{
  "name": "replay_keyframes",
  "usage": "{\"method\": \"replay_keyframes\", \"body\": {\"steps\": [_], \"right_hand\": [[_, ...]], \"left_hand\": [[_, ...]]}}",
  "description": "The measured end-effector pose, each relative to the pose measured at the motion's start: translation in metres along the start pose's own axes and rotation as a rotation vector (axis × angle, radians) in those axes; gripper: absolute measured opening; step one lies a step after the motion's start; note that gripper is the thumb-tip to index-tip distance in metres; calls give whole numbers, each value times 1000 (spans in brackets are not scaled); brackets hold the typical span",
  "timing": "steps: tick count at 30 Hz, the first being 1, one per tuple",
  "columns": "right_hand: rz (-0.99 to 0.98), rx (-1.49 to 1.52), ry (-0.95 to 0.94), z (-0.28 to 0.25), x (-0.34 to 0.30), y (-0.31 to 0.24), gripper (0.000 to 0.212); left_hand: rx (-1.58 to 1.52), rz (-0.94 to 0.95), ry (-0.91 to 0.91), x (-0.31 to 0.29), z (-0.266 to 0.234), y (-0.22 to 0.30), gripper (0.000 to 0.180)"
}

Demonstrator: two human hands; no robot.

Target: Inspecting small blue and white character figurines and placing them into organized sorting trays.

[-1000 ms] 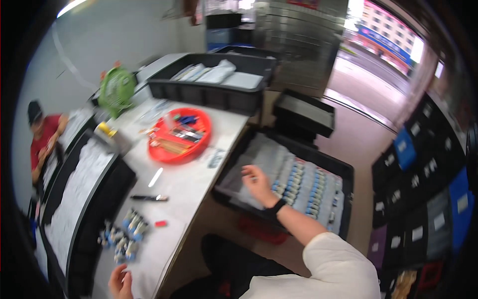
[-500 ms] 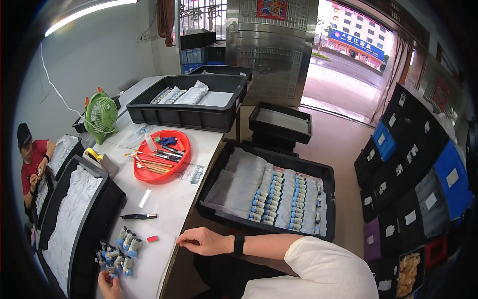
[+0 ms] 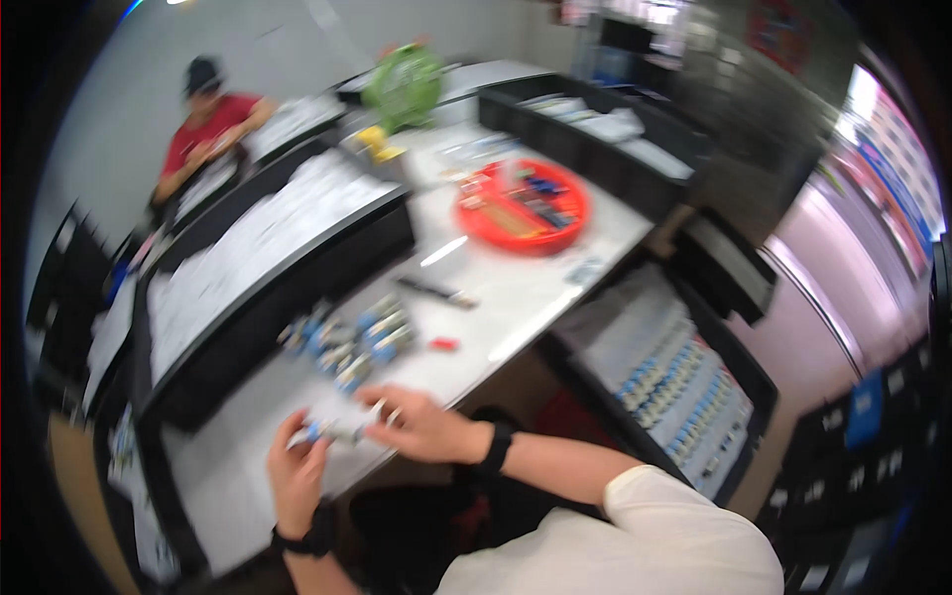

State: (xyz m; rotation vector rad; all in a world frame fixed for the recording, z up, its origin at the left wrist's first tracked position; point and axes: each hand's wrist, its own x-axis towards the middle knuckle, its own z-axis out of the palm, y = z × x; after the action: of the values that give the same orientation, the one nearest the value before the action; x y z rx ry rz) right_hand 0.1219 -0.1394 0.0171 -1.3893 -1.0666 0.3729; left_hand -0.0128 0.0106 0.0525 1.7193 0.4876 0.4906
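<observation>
Over the near table edge, my left hand (image 3: 297,481) pinches a small blue, white and grey figurine (image 3: 319,431) between thumb and fingers. My right hand (image 3: 428,428) is close at the figurine's other end, its fingers bent together. Something small and whitish shows at those fingertips, but blur hides what it is. Just beyond my hands stands a cluster of similar figurines (image 3: 347,342) on the white table (image 3: 496,302). Beside them lie a black marker pen (image 3: 434,291) and a small red piece (image 3: 443,344), perhaps a cap.
A black crate with white sheeting (image 3: 382,223) borders the figurines on the left. Farther back are a round red tray (image 3: 466,220) of tools and a green fan (image 3: 405,89). A low black crate (image 3: 739,362) at right holds rows of figurines. A co-worker (image 3: 213,129) sits far left.
The view has swung left. My left hand has lifted a figurine from beside the cluster, and my right hand has come across to meet it. The picture is more blurred.
</observation>
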Motion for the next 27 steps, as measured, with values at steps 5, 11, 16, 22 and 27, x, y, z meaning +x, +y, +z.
{"method": "replay_keyframes", "body": {"steps": [5,11,16,22,27], "right_hand": [[263,243,-199,8,19,7,31],[224,429,-273,40,28,7,26],[208,397,-204,43,27,12,29],[228,415,-160,39,23,11,32],[136,326,-147,41,21,14,36]], "left_hand": [[-254,-3,86,-6,13,-9,29],[-783,-37,174,-13,-7,-33,31],[-807,-18,159,-7,-6,-47,28],[-713,-44,172,-6,-1,-46,27],[-638,-47,149,-6,-1,-48,28]]}}
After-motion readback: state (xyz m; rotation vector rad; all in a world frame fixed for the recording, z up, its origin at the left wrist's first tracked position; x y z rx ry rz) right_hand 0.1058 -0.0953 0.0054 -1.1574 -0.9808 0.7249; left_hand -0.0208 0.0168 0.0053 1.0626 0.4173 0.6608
